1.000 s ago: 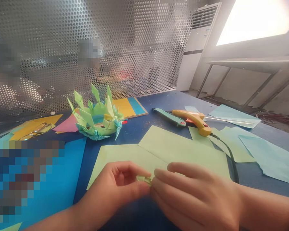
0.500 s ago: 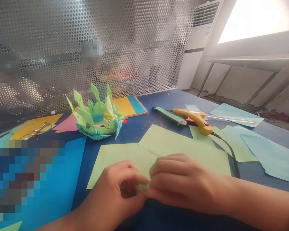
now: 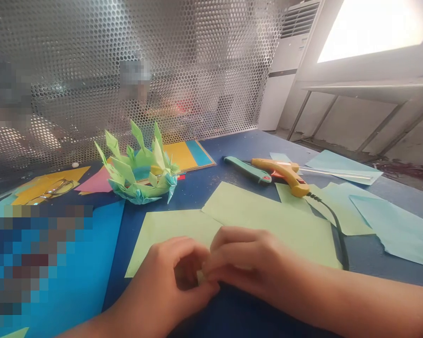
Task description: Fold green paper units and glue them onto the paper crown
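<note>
Fingers of both your hands are curled in tight around one small folded piece of green paper [image 3: 200, 276], which shows only as a pale sliver between them. Your left hand [image 3: 169, 281] pinches it from its side with thumb and forefinger closed, and your right hand [image 3: 246, 265] closes over it from the other side, fingertips touching those of the left. How the piece is folded you cannot tell; it is almost wholly hidden.

Just beyond your fingers lie two flat green sheets [image 3: 254, 216] on the blue surface [image 3: 215, 183], one overlapping the other. Farther out past the left fingers stands a spiky ring of folded green and blue paper units [image 3: 139, 176]. Out past the right fingers rest a yellow glue gun [image 3: 285, 174] with its black cord [image 3: 334, 230] and, beside it, a teal utility knife [image 3: 248, 170].

By the look of it, you are pressing or sharpening a crease on the small unit. Finishing that calls for firm, even pressure along the fold with the edges kept aligned.
</note>
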A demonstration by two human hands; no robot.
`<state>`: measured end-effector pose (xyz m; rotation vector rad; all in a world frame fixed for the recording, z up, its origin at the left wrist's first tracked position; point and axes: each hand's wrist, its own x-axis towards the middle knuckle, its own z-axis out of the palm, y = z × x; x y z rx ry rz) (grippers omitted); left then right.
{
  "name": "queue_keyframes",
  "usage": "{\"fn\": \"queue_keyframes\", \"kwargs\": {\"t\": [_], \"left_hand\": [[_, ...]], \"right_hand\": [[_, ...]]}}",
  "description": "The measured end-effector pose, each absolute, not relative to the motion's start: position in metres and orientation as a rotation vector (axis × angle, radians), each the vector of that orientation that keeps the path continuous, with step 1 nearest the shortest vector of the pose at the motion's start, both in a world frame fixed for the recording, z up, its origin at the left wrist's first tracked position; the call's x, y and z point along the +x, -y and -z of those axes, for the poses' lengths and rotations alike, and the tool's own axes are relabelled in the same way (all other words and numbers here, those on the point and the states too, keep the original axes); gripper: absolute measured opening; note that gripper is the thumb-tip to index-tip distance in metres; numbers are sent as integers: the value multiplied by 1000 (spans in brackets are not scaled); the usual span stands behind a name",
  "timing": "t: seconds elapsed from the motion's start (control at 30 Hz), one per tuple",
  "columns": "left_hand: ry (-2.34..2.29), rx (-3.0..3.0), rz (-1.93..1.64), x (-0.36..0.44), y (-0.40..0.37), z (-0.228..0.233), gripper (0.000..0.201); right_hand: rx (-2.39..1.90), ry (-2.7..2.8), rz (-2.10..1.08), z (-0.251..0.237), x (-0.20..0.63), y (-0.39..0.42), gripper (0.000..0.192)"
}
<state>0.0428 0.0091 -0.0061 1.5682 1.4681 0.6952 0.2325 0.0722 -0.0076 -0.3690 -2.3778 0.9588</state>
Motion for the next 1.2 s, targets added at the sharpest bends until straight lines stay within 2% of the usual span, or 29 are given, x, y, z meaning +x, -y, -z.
{"fn": "queue_keyframes", "kwargs": {"t": [0.1,0.2,0.43,0.6,0.8,1.2], "left_hand": [[-1479,1597,-688,42,-8,6,2],[-1482,1595,-691,40,-7,7,2],[-1433,1394,-800,40,-7,5,21],[-1365,1464,-753,38,-7,2,8],[-1297,1496,-797,36,-8,2,9],[-1169,1420,-1003,35,-5,4,12]], "right_hand": [[-368,2377,-976,8,231,-73,13],[-383,2354,-982,9,230,-72,11],[-433,2338,-977,8,229,-68,12],[-497,2356,-968,11,230,-66,12],[-442,2422,-915,11,231,-67,24],[-242,2417,-535,-3,231,-66,33]]}}
